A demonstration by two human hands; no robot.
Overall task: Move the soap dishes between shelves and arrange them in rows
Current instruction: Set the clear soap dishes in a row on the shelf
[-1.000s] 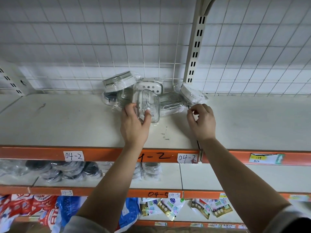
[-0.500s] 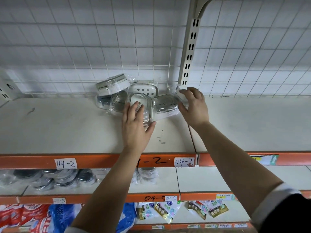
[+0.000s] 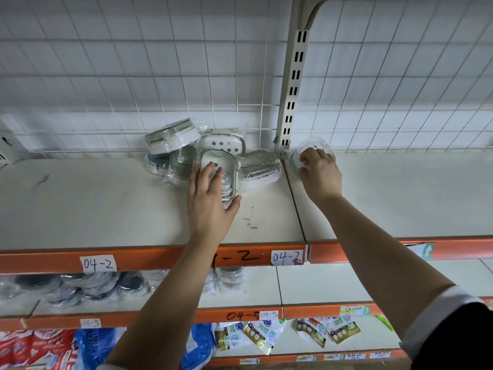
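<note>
Several plastic-wrapped soap dishes lie in a loose heap at the back of the top shelf (image 3: 106,209), against the wire grid. My left hand (image 3: 210,201) lies flat on a clear ribbed rectangular dish (image 3: 225,166) at the front of the heap, fingers straight, thumb at its near edge. My right hand (image 3: 318,172) has its fingers curled over a round wrapped dish (image 3: 314,145) just right of the upright post. A white dish with holes (image 3: 221,144) and a tilted round one (image 3: 170,137) sit behind. Another ribbed dish (image 3: 260,166) lies between my hands.
A slotted upright post (image 3: 292,84) rises at the seam between shelf boards. The orange shelf edge (image 3: 160,259) bears "04-2" labels. The shelf below holds dark wrapped round dishes (image 3: 80,287). Further down lie coloured packets (image 3: 264,336) and red and blue bags (image 3: 53,348).
Both hands have pushed further back on the shelf. My left hand slid forward over the clear dish. My right hand reached the round dish by the post and closed on it.
</note>
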